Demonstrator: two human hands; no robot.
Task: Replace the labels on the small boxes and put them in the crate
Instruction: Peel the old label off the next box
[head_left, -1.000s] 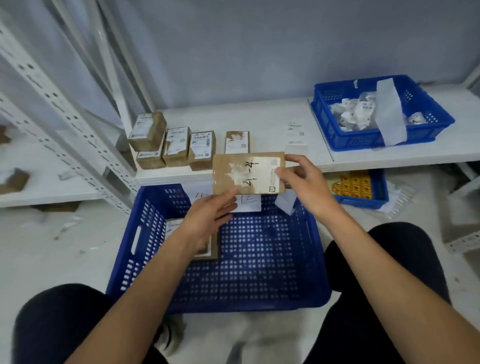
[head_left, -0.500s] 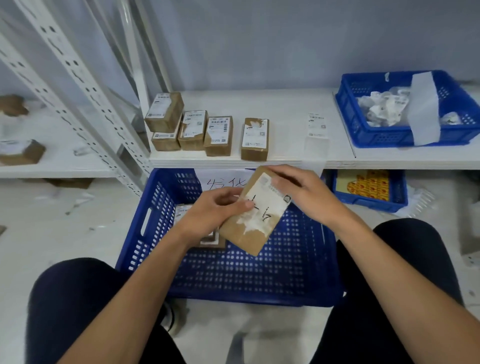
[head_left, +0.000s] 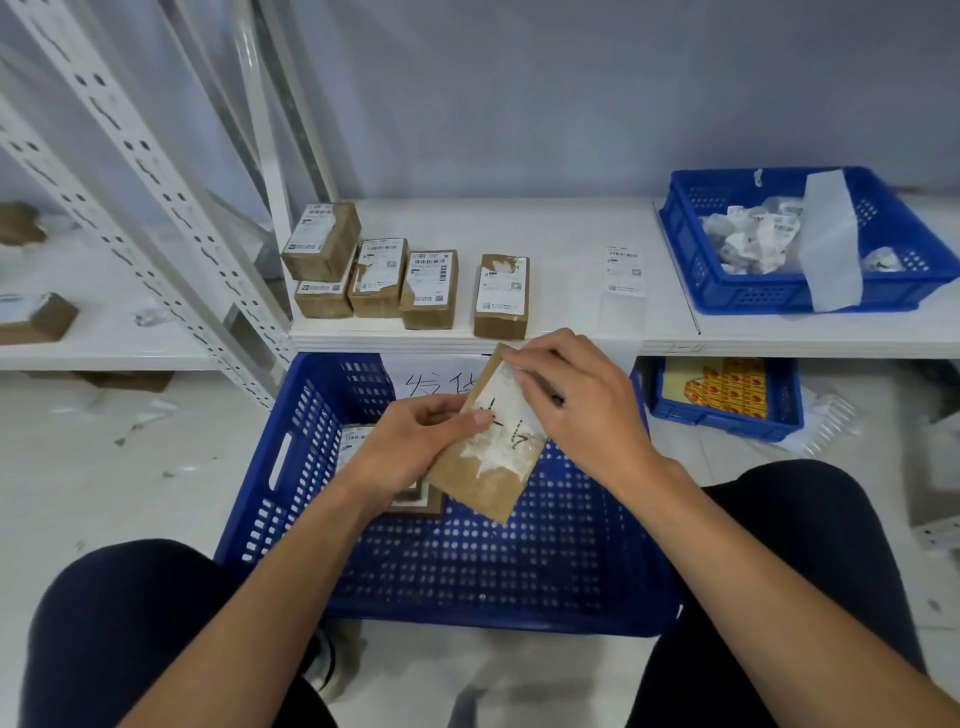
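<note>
Blue crate (head_left: 519, 577) beneath fingers; box (head_left: 483, 493) now lowered and tilted; left hand (head_left: 415, 441) grips edge, right hand (head_left: 576, 410) pinches old label (head_left: 498, 441) corner: peeling likely starting.

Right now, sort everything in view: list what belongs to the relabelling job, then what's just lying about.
Job: held box, gripped by left hand and right hand; blue crate, one box inside; five shelf boxes; loose label; basket of crumpled labels.
Lying about: lower tray of yellow sheets; boxes on left shelf; floor scraps.
</note>
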